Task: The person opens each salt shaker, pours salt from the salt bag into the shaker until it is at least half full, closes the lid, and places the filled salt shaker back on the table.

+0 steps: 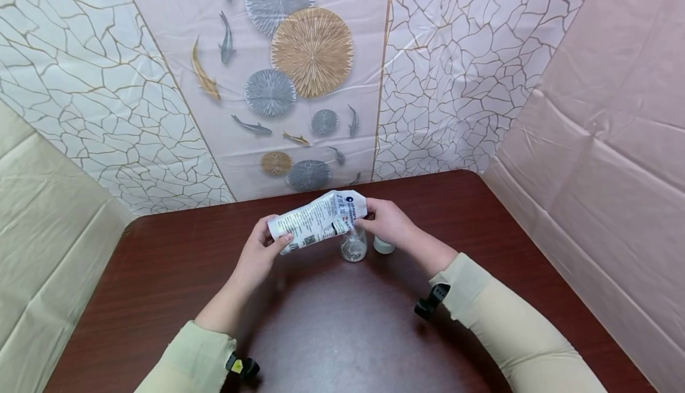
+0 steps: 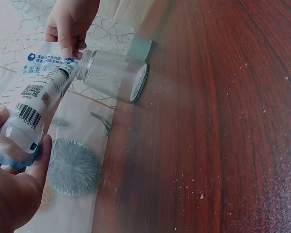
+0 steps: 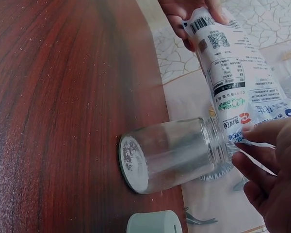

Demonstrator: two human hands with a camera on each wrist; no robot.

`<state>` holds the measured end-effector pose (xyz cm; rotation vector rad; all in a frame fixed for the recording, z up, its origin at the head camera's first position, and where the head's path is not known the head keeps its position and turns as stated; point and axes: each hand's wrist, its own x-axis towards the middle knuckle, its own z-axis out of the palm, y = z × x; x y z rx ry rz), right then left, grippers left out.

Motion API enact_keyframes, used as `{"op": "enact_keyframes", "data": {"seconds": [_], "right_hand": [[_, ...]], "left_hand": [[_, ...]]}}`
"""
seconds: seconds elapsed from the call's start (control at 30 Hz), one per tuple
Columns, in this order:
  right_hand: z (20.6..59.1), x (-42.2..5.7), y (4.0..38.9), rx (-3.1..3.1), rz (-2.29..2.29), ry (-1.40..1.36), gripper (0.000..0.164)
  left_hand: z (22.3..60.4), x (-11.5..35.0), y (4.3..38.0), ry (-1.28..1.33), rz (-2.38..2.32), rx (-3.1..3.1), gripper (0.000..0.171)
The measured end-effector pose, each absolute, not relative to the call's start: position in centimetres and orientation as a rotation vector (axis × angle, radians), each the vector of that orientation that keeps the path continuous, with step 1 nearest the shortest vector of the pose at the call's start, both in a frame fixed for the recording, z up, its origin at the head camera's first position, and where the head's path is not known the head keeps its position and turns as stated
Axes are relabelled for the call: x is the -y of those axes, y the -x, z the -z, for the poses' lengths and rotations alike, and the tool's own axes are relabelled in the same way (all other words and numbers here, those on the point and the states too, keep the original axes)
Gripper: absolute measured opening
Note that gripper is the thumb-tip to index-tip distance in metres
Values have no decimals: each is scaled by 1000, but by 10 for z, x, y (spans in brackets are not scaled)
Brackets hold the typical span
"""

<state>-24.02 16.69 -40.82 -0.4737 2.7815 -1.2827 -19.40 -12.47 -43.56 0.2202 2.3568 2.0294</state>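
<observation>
A white printed salt bag (image 1: 310,225) is held tilted between both hands, its right end over a clear glass jar (image 1: 354,249). My left hand (image 1: 261,249) grips the bag's raised left end, thumb on the printed face. At the other end my right hand (image 1: 389,224) pinches the bag's corner close to the jar mouth. In the right wrist view the bag's lower end (image 3: 245,114) meets the threaded neck of the jar (image 3: 172,155). A thin layer of white grains (image 3: 138,170) covers part of the jar's bottom. The jar stands upright on the table.
A pale, whitish-green lid (image 3: 155,223) sits on the brown wooden table (image 1: 342,333) just right of the jar. White grains (image 2: 201,196) are scattered over the tabletop. A patterned cloth (image 1: 321,161) hangs behind the table's back edge, with plain cloth along both sides.
</observation>
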Motion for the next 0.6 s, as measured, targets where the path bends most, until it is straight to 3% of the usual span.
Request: {"op": "enact_keyframes", "data": {"seconds": [0.6], "right_hand": [[412,-165,242,-2812,1250,460,29]], "left_hand": [[438,126,195,-221,-2066,-2316,44]]}}
